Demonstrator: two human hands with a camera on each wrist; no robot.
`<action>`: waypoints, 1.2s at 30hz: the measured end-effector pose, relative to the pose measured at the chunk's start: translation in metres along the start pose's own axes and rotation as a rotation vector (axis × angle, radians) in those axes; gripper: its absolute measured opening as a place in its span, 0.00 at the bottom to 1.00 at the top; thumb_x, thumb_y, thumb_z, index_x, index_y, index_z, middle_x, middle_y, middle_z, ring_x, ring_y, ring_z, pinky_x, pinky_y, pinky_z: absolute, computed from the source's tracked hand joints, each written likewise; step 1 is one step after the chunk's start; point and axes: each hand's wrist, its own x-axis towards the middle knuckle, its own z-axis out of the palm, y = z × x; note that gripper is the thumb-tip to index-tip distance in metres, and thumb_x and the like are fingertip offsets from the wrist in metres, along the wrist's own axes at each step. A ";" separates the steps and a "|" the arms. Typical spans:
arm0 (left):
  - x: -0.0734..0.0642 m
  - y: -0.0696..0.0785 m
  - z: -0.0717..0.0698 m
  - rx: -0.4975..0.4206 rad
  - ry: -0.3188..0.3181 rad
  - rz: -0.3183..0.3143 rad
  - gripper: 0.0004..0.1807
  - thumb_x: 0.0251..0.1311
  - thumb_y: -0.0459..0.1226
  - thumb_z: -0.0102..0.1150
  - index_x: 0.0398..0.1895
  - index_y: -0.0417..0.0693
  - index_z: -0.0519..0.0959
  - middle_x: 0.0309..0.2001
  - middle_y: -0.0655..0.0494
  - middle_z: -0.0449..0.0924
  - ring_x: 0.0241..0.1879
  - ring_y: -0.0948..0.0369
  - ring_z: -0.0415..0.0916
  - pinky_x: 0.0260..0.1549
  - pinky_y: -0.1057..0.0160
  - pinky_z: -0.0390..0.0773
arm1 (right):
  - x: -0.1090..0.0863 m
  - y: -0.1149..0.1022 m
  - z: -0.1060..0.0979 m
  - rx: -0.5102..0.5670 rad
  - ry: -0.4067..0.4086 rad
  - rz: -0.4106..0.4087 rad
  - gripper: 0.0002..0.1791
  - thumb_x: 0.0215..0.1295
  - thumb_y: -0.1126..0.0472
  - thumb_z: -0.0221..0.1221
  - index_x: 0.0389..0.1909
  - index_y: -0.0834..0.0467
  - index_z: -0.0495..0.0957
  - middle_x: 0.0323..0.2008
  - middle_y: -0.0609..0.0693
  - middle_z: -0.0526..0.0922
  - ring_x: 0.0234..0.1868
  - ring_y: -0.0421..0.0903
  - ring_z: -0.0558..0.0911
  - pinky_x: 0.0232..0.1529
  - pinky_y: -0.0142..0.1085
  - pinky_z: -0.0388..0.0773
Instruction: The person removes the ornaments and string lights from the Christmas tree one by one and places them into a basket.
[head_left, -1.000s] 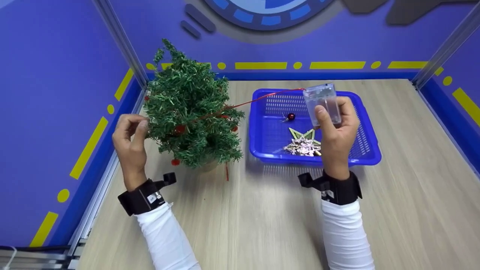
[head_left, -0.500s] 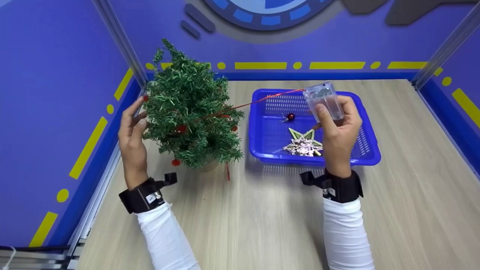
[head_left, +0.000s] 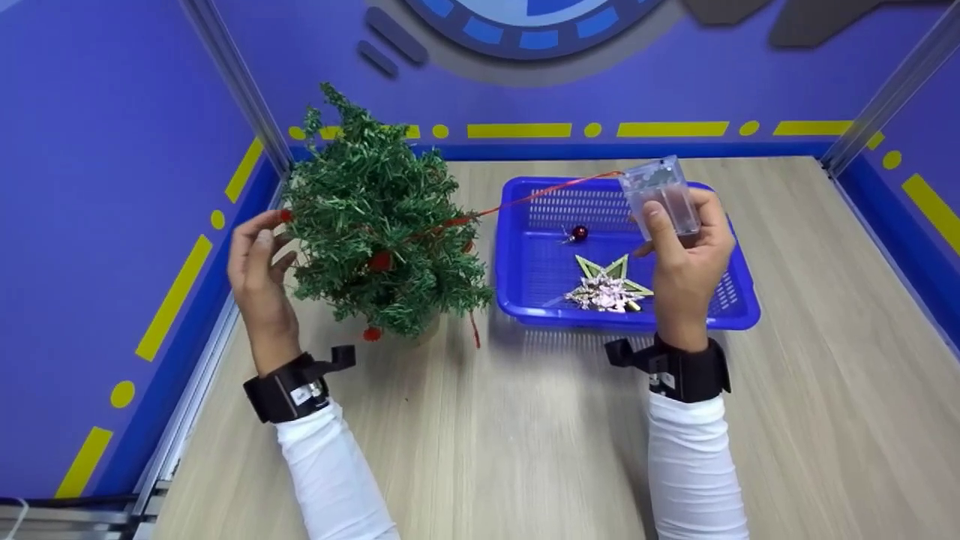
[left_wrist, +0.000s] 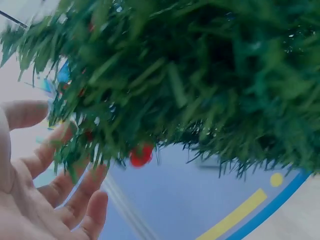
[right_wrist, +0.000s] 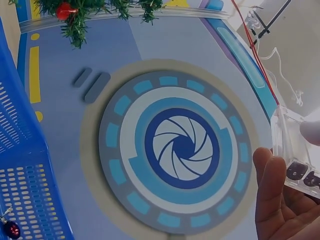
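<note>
While the right hand (head_left: 688, 281) grips a clear plastic case (head_left: 676, 201), its red wire (head_left: 501, 208) runs to the green tree (head_left: 360, 187) on the bench (head_left: 525, 427); left hand (head_left: 264, 289) at the foliage, fingers loosely extended.

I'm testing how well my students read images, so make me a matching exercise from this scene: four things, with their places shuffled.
Things:
1. Clear plastic box
2. Red wire
3. Shiny dark red ball
4. Green tree

Places:
A. Inside the blue basket
B. Next to the left hand
C. Held in the right hand
D. Running between the tree and the box

Right pairs: 1-C, 2-D, 3-A, 4-B
</note>
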 end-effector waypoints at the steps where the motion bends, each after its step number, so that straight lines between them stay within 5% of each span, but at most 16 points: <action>1: 0.000 0.000 -0.001 -0.005 0.011 0.006 0.19 0.72 0.44 0.54 0.58 0.44 0.80 0.61 0.47 0.76 0.56 0.51 0.72 0.55 0.52 0.68 | 0.001 0.000 -0.001 0.005 0.007 0.003 0.09 0.64 0.67 0.66 0.43 0.65 0.79 0.37 0.57 0.83 0.32 0.48 0.82 0.22 0.32 0.78; 12: 0.001 -0.005 -0.005 0.138 -0.026 -0.171 0.18 0.74 0.45 0.47 0.62 0.52 0.74 0.60 0.56 0.69 0.58 0.60 0.69 0.58 0.55 0.69 | 0.010 0.003 -0.017 0.041 0.100 0.004 0.09 0.62 0.68 0.67 0.42 0.65 0.80 0.37 0.60 0.84 0.31 0.51 0.85 0.20 0.31 0.77; 18: 0.000 -0.006 -0.005 0.070 -0.076 -0.122 0.21 0.75 0.48 0.46 0.62 0.50 0.77 0.69 0.54 0.66 0.59 0.56 0.69 0.60 0.53 0.65 | 0.012 0.004 -0.020 0.005 0.080 -0.036 0.09 0.63 0.66 0.67 0.42 0.64 0.80 0.38 0.61 0.84 0.31 0.51 0.86 0.19 0.32 0.77; 25: 0.000 -0.008 -0.007 0.091 -0.123 -0.186 0.22 0.76 0.52 0.44 0.62 0.52 0.73 0.79 0.56 0.54 0.75 0.58 0.52 0.68 0.47 0.57 | 0.014 0.001 -0.021 0.044 0.106 0.007 0.11 0.63 0.65 0.68 0.42 0.66 0.79 0.38 0.61 0.84 0.31 0.52 0.86 0.19 0.31 0.77; 32: -0.003 -0.003 -0.006 0.004 -0.090 -0.216 0.32 0.75 0.51 0.47 0.75 0.44 0.63 0.82 0.52 0.47 0.83 0.58 0.36 0.79 0.46 0.31 | 0.016 0.004 -0.026 0.024 0.103 -0.008 0.12 0.63 0.65 0.67 0.44 0.65 0.80 0.40 0.62 0.85 0.33 0.51 0.87 0.20 0.31 0.77; 36: -0.003 -0.005 -0.007 0.011 -0.086 -0.172 0.25 0.74 0.50 0.50 0.66 0.48 0.72 0.79 0.51 0.55 0.80 0.59 0.44 0.79 0.49 0.35 | 0.017 0.005 -0.031 -0.016 0.103 -0.033 0.12 0.64 0.65 0.66 0.45 0.64 0.80 0.42 0.62 0.85 0.34 0.52 0.88 0.21 0.30 0.78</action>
